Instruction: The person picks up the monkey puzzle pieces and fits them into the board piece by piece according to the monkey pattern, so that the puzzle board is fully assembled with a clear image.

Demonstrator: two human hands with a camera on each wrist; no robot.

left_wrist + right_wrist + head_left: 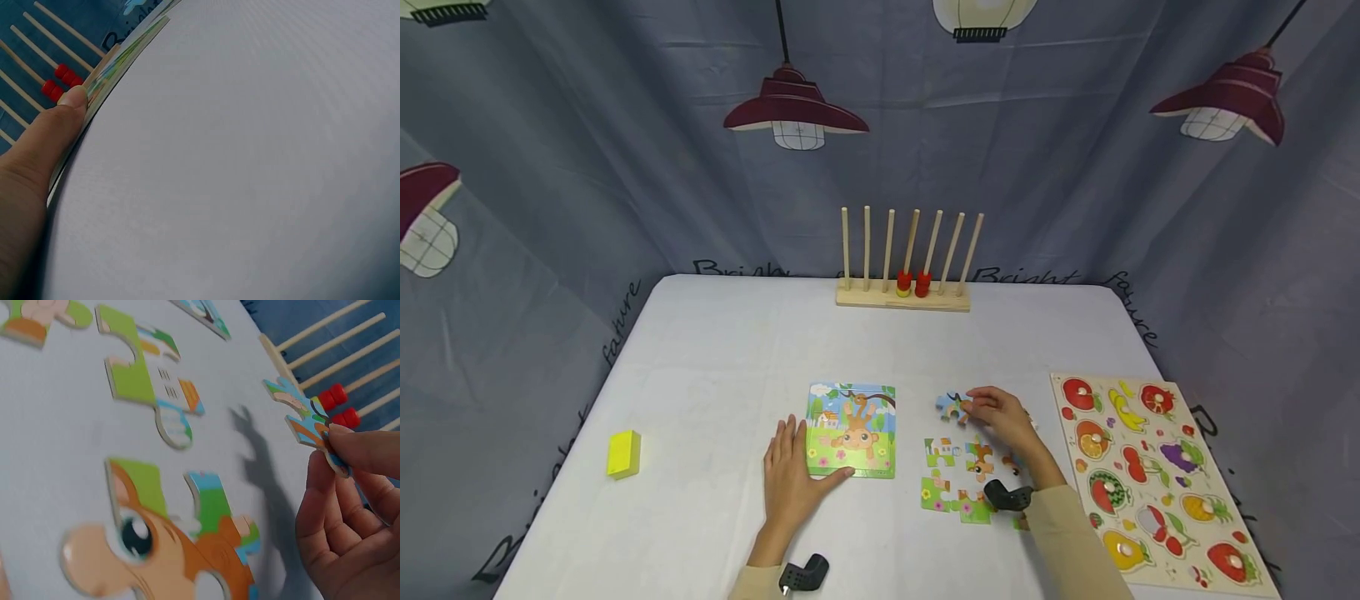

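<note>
My left hand (793,475) lies at the left edge of a square picture board (851,429) showing an upside-down monkey. Its fingers stretch along that edge, and the thumb (53,128) touches the board's near side. Between thumb and fingertips, my right hand (350,512) pinches a jigsaw piece (297,412) with blue, peach and brown printing, raised above the tabletop. Nearer to me, below this hand in the head view, lie several loose jigsaw pieces (938,452). Among them are a monkey-face piece (181,544) and a green one with a house (147,378).
A wooden peg stand (902,298) with red and yellow beads on two pegs stands at the table's far edge. To the right lies a fruit puzzle board (1138,483). A yellow block (623,454) sits on the left of the white table (715,358).
</note>
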